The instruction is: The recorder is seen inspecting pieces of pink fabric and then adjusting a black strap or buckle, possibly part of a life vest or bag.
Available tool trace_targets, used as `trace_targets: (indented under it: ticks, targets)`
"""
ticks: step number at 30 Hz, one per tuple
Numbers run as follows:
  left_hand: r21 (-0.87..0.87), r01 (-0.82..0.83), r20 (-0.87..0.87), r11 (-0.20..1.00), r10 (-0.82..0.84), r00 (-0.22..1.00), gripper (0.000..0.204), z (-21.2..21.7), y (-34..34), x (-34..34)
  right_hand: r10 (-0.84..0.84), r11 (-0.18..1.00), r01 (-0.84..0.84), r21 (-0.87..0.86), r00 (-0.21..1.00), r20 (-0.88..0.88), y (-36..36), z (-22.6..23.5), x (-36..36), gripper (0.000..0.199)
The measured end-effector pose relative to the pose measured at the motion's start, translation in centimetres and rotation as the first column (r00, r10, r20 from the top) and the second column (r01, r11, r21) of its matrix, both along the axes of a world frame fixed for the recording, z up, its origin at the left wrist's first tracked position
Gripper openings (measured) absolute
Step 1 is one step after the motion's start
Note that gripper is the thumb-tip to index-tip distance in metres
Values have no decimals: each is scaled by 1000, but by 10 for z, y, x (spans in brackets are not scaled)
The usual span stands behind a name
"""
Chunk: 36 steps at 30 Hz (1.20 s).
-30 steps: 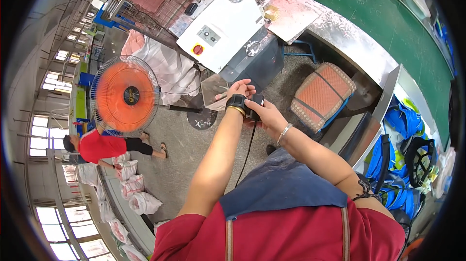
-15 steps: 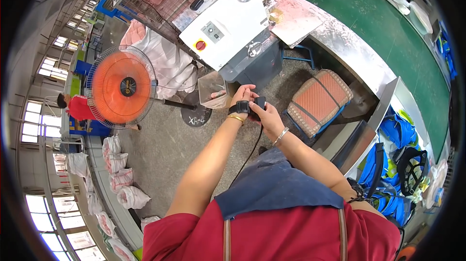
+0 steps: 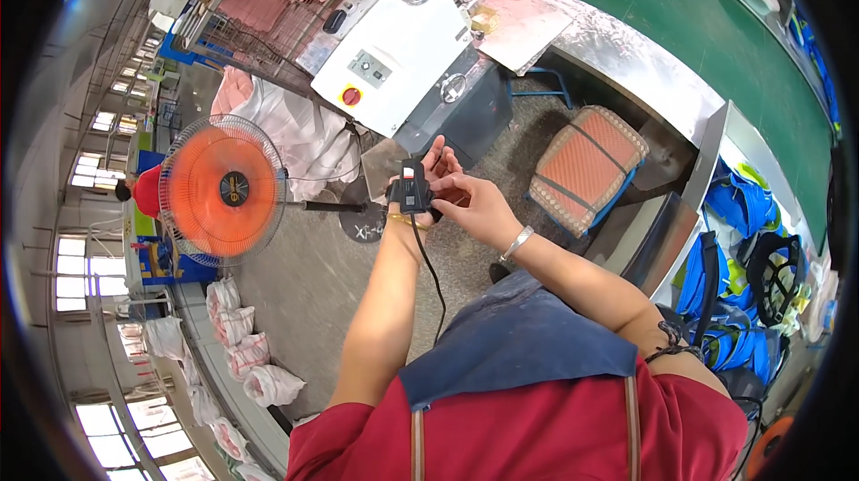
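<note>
A black box-shaped device [image 3: 412,187] with a small pale label is worn on my left wrist, over a strap. From it a black cable [image 3: 433,271] runs down toward my apron. My left hand [image 3: 441,159] is turned with its fingers stretched out and holds nothing; part of it is behind the device. My right hand [image 3: 479,212] has its thumb and fingertips pinched at the device's right edge. What exactly they grip there, strap or casing, is too small to tell. A yellow bangle [image 3: 410,221] sits just below the device, and a silver bracelet [image 3: 516,243] circles my right wrist.
Ahead stands a white and dark grey machine [image 3: 394,60], beside a worktable [image 3: 617,42] with pink residue. A cushioned stool [image 3: 586,168] is to the right, near blue bags [image 3: 738,212]. An orange fan [image 3: 222,190] is at left, with white sacks [image 3: 268,383] along the wall.
My left wrist has turned, bringing the device's labelled face into view, and its fingers have straightened. My right hand has shifted to the device's edge. The view has swung slightly.
</note>
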<state>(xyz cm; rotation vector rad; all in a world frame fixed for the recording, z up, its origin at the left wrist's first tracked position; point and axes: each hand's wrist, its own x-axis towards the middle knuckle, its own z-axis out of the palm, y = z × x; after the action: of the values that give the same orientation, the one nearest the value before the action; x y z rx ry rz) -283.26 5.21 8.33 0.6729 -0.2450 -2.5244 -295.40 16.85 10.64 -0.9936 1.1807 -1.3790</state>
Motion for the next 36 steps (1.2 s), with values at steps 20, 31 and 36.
trace_targets:
  ticks: [20, 31, 36]
  targets:
    - [-201, -114, 278, 973, 168, 946, 35, 2, 8, -25, -30, 998, 44, -39, 951, 308, -14, -24, -30, 5]
    - [-288, -91, 246, 953, 165, 955, 34, 39, 20, -24, 247, 961, -269, -66, 722, 646, 6, 9, -34, 10]
    - [-278, 92, 202, 956, -35, 979, 26, 53, 42, -13, 307, 939, -326, -106, 661, 684, 20, 15, -37, 12]
